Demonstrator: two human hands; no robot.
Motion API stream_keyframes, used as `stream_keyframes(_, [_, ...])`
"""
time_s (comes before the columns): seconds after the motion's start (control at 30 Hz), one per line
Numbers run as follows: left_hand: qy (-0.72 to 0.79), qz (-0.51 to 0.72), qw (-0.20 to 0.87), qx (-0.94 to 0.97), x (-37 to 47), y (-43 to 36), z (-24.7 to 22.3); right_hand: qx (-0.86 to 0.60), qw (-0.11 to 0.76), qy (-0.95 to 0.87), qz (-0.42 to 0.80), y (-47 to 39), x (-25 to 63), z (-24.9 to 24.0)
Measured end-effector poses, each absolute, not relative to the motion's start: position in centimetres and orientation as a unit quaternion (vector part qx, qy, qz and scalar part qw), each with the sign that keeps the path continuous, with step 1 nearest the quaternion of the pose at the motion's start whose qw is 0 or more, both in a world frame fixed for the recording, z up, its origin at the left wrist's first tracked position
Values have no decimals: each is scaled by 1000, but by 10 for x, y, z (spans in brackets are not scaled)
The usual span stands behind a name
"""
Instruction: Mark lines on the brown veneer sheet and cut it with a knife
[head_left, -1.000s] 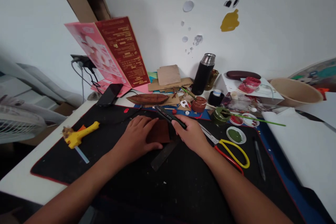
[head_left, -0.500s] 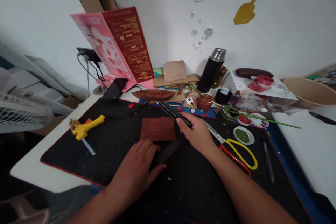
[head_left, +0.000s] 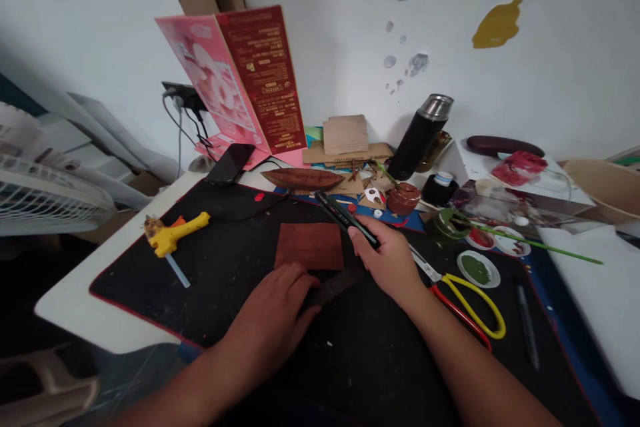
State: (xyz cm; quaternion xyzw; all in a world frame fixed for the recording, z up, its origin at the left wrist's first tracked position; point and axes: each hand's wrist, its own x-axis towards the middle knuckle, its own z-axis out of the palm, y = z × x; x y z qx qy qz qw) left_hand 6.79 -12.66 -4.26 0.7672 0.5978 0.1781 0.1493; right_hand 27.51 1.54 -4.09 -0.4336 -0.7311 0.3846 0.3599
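A reddish-brown rectangular piece (head_left: 309, 246) lies on the black mat (head_left: 240, 247). My left hand (head_left: 283, 300) rests at its lower left edge, thumb and fingers round the end of a dark flat strip (head_left: 336, 285). In my right hand (head_left: 387, 257) is a black pen-like tool (head_left: 345, 217), its far end pointing up and left above the piece's upper right corner. To the right of that hand lie scissors (head_left: 465, 300) with one yellow and one red handle. Behind the piece is a brown leaf-shaped object (head_left: 303, 179).
A yellow glue gun (head_left: 175, 233) lies at left, with a phone (head_left: 230, 164) behind it. Paint jars (head_left: 404, 198), a black flask (head_left: 420, 137), a green paint dish (head_left: 479, 269) and a dark pen (head_left: 527, 323) stand or lie at right.
The whole view has shifted, so things appear further right. Both hands keep nearly the same places beside the brown piece, and my left thumb sits closer to its fingers.
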Motion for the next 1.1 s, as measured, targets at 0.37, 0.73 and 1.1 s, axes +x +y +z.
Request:
stream_keyframes(0.37, [563, 243, 139, 778, 24, -122, -30, -435, 343, -743, 376, 11, 272, -37])
stream_keyframes(0.73, [582, 163, 134, 786, -23, -85, -40, -434, 344, -745, 372, 12, 271, -39])
stream_keyframes(1.1, [636, 169, 60, 750, 0, -78, -54, -423, 345, -763, 347, 12, 271, -39])
